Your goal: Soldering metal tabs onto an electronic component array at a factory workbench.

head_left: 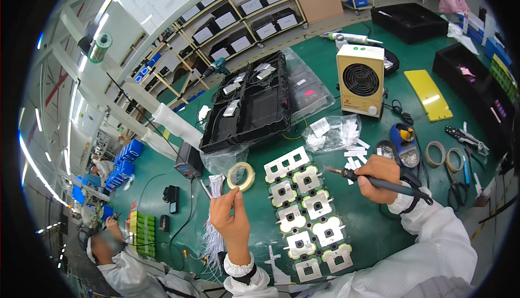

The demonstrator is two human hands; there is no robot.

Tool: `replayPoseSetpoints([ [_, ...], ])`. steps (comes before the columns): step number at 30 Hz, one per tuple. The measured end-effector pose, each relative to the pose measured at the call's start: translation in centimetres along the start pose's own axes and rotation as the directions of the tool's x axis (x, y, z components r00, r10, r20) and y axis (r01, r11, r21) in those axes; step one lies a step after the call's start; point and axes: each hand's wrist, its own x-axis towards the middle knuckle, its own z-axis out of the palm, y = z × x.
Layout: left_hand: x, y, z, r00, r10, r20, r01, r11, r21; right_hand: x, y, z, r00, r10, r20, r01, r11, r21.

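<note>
My right hand (381, 169) grips a soldering iron (391, 185) with a dark handle. Its tip points left, just above the upper right side of a battery pack (309, 226). The pack is built from round cells in green-edged holders, topped with pale metal connector plates. My left hand (229, 218) is raised left of the pack, thumb and fingertips pinched together; whatever they hold, if anything, is too small to make out. Close above those fingers lies a roll of cream tape (241, 176). A bundle of thin white wires (214, 233) runs beside and behind this hand.
A beige fan unit (360, 81) stands beyond the pack, near a bag of white pieces (333, 134). Behind sits a black case (246, 103). At right are a blue soldering stand (402, 135), tape rolls and hand tools. A co-worker (124, 265) sits at lower left.
</note>
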Motion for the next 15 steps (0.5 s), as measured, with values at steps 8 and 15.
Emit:
replayPoseSetpoints([
  [8, -0.6, -1.4, 1.6, 0.959, -0.278, -0.050, 0.241, 0.897, -0.370, -3.7, -2.4, -5.4, 0.980, 0.159, -0.119, -0.197, 0.863, -0.466],
  [15, 2.1, -1.7, 2.3, 0.987, -0.046, -0.155, 0.014, 0.979, -0.202, -8.7, -3.7, -4.3, 0.895, 0.408, -0.179, -0.436, 0.717, -0.544],
])
